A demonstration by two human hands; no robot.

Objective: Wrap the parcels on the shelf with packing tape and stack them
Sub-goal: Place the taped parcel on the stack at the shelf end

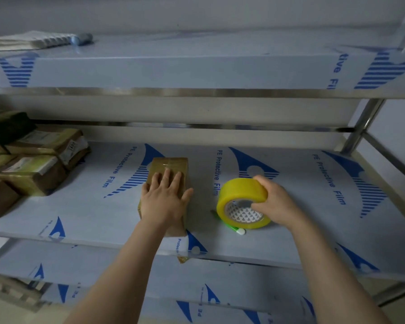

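Note:
A brown cardboard parcel (172, 166) lies lengthwise on the middle shelf (313, 206), glossy tape across its far end. My left hand (164, 198) rests flat on top of it, fingers straight and spread. To its right stands a yellow roll of packing tape (240, 192), tilted, its core facing me. My right hand (275, 202) grips the roll, fingers over the top and thumb into the core. A pile of taped brown parcels (33, 160) sits at the shelf's left end.
A green-and-white pen-like tool (236, 229) lies under the tape roll near the shelf's front edge. The upper shelf (197, 73) overhangs close above, with a flat pack of bags (38, 40) on it. A steel upright (360, 127) stands at the right.

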